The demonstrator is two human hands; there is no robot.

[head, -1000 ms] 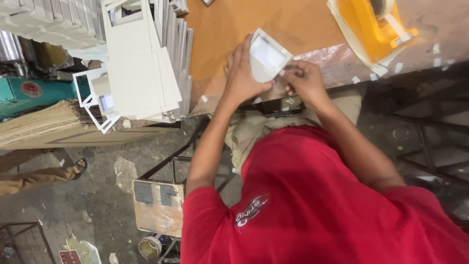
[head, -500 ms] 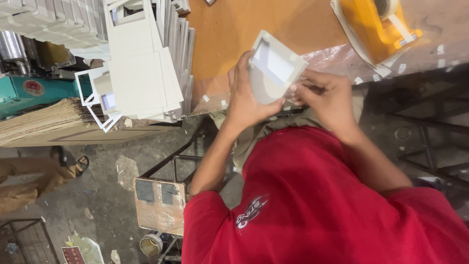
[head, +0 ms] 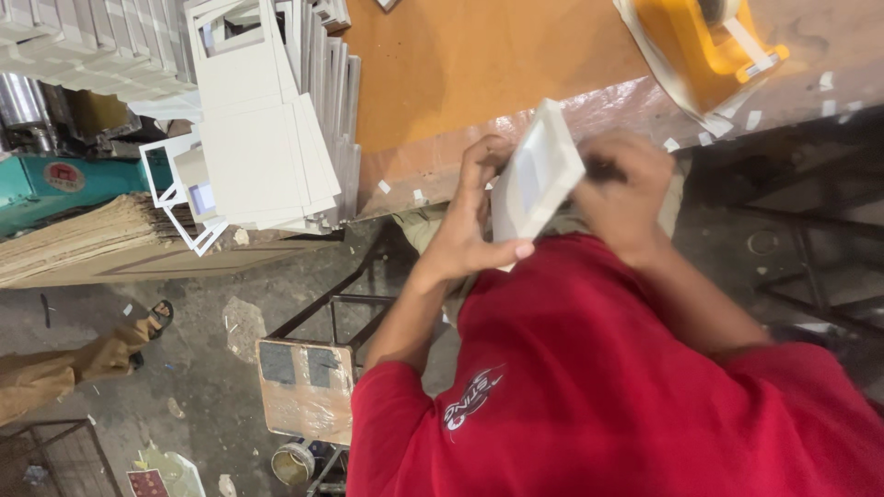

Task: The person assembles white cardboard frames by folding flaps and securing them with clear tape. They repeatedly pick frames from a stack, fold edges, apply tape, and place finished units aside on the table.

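— What are my hands doing?

— Your left hand (head: pixel 470 230) is gripping a white cardboard tray (head: pixel 534 175), tilting it on edge just off the orange table (head: pixel 479 64) — probably exposing its side. Your right hand (head: pixel 622 189) is closing on its far edge; grip unclear.

— Different from earlier?

— It's standing steeper now — lifted towards you.

A flat box (head: pixel 537 173) sits between both hands, the stacked boxes (head: pixel 262 138) left, tape dispenser (head: pixel 704 46) right.
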